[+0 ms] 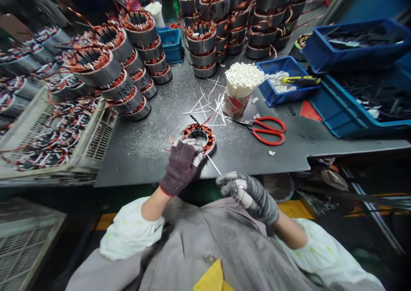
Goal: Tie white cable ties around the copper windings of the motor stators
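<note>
Currently, the maroon-gloved left hand (182, 162) is clasping a copper-wound ring (210, 140); a slim white stick (213, 164), seemingly part-inserted, is meeting the half-curled grey-gloved right hand (250, 197), grip unclear.

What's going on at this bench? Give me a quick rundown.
A person in gloves is working on a copper-wound ring at the near side of the table. The left hand lies over its near rim. A thin white strip sticks out from the ring toward the right hand; whether those fingers touch it is hard to tell. Red-handled scissors lie to the right, and stacks of wound cores stand behind.
</note>
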Demonstrator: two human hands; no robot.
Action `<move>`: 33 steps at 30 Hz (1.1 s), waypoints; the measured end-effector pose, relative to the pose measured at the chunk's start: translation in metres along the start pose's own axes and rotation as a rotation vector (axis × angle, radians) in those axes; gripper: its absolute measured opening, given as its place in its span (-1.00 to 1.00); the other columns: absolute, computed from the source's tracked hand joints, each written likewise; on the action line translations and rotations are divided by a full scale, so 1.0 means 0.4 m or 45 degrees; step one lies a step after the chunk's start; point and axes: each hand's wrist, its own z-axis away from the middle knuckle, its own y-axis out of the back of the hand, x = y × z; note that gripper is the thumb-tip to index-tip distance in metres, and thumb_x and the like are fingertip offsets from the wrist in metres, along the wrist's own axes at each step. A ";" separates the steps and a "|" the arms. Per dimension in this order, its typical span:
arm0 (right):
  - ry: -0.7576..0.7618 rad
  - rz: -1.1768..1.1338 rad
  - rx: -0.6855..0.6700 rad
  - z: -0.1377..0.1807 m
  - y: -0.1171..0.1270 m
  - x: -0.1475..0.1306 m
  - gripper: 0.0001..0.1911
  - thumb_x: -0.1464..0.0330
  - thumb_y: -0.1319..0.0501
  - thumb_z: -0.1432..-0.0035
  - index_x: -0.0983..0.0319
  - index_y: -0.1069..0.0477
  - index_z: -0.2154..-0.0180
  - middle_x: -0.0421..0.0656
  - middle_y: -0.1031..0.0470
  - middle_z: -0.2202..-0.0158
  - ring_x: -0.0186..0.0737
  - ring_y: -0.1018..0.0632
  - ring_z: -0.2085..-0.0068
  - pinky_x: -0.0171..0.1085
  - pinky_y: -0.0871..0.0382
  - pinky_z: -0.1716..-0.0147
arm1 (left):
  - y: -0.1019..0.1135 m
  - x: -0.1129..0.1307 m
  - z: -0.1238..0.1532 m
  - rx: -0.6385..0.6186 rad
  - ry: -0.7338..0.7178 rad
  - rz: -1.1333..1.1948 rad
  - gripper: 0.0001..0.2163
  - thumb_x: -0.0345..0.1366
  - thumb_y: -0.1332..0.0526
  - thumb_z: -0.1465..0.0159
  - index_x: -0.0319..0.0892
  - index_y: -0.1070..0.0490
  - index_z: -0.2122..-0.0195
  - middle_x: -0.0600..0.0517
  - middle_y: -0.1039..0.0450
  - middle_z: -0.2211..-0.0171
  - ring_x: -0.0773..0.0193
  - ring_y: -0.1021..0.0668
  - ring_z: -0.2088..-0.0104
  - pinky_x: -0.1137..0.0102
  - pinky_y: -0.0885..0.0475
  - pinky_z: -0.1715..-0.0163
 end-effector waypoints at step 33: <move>-0.401 -0.046 0.411 -0.188 -0.059 0.083 -0.83 0.19 -0.34 -0.17 0.14 -0.53 0.35 -0.21 -0.62 0.43 -0.26 -0.55 0.45 -0.25 -0.52 0.39 | -0.017 0.049 -0.013 0.305 -0.054 0.034 -0.82 -0.34 -0.20 -0.39 -0.09 -0.54 0.04 -0.01 -0.67 0.12 0.15 -0.61 -0.04 0.11 -0.37 -0.18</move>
